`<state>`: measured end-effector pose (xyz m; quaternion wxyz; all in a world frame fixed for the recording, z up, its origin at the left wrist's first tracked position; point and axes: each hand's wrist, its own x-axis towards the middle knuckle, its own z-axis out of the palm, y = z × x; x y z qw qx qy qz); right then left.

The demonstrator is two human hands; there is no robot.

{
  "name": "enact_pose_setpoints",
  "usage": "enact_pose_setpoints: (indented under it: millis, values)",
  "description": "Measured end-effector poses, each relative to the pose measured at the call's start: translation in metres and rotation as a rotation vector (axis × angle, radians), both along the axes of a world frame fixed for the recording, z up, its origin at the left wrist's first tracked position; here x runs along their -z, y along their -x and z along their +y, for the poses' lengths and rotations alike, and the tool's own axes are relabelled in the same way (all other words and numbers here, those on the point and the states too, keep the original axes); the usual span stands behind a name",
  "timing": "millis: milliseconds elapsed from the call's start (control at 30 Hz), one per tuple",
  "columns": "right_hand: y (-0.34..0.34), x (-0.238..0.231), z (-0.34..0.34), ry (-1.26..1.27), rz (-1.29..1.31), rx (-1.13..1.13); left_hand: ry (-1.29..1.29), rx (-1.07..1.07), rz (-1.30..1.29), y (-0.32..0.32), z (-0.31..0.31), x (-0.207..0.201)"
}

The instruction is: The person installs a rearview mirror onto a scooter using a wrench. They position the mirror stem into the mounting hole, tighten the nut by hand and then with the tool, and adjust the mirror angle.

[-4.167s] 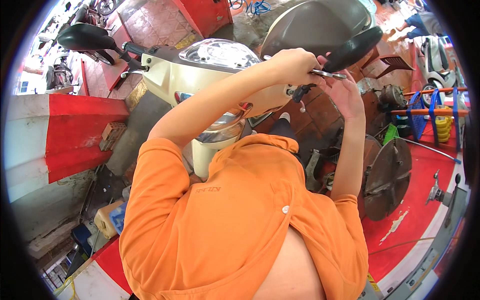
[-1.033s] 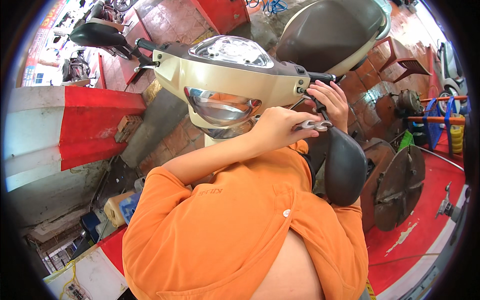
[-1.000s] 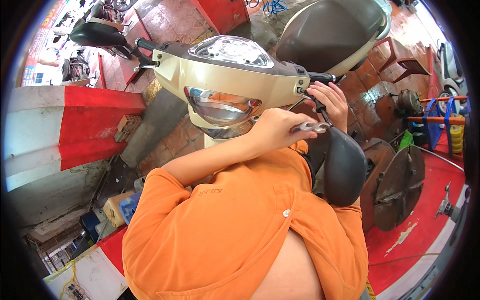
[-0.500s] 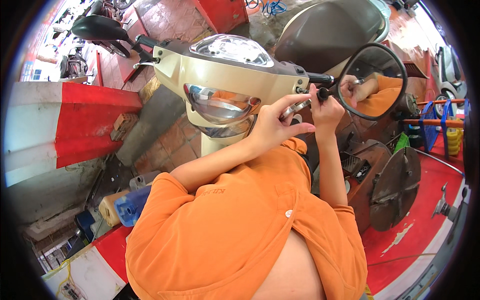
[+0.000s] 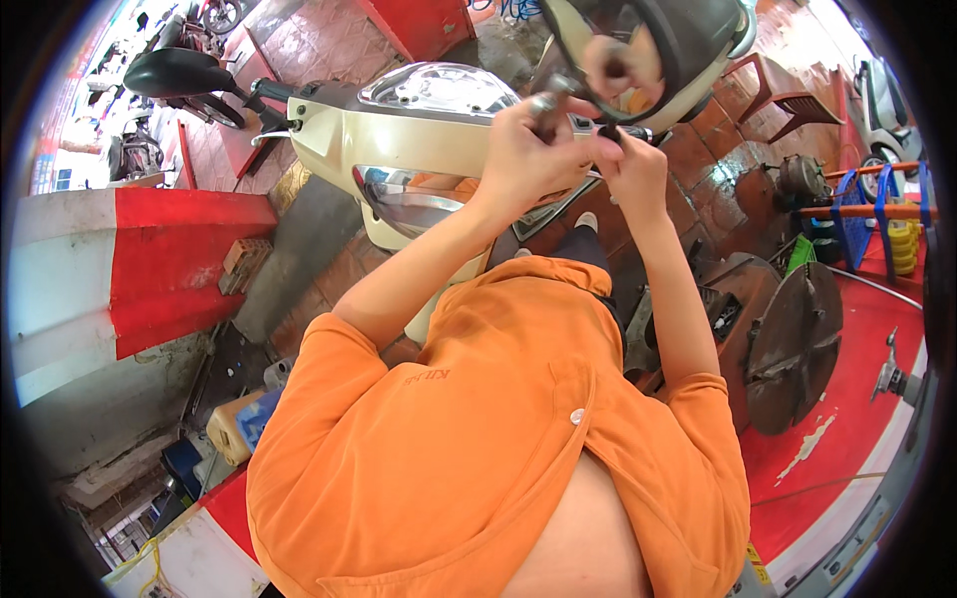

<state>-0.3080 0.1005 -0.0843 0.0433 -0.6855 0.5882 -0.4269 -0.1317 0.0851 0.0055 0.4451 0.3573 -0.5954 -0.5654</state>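
Note:
A cream scooter stands in front of me, its clear headlight facing up. Close by its right handlebar is a round black rear-view mirror, whose glass reflects a hand and orange cloth. My right hand is closed around the mirror's black stem. Just left of it, my left hand is bent, with a small silver metal tool partly showing at its fingers. That tool's exact shape is blurred. Whether the stem is seated in the handlebar is hidden by my fingers.
The scooter's other mirror sticks out at far left. Behind is a second scooter with a dark seat. At right are a red-brown chair, a round dark metal plate and a blue rack. A red-and-white panel stands left.
The mirror has swung up and to the left, and its glass has turned. Both hands have moved up and slightly left with it. My body has shifted a little.

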Motion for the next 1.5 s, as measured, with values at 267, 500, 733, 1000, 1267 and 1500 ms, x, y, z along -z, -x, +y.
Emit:
enact_pose_setpoints:
  millis: [267,500,733,1000,1267,1500]
  values:
    - [-0.011,0.019,0.009,0.122,-0.032,0.017,0.181,-0.049,0.295,-0.005,-0.043,-0.038]
    - [-0.014,0.023,0.008,0.191,-0.097,0.047,0.121,0.542,0.327,0.000,-0.080,-0.065]
    - [0.004,-0.009,0.026,-0.103,0.018,-0.052,0.120,0.556,0.259,-0.009,-0.077,-0.074]
    - [0.031,-0.011,0.015,-0.420,-0.519,-0.466,0.170,0.514,0.172,-0.006,-0.108,-0.066]
    - [0.007,0.004,0.030,-0.343,-0.836,-0.273,0.156,0.732,0.100,0.061,-0.136,-0.083]
    - [-0.011,0.008,0.031,-0.264,-0.982,-0.168,0.600,0.476,-0.306,0.098,-0.108,-0.078]
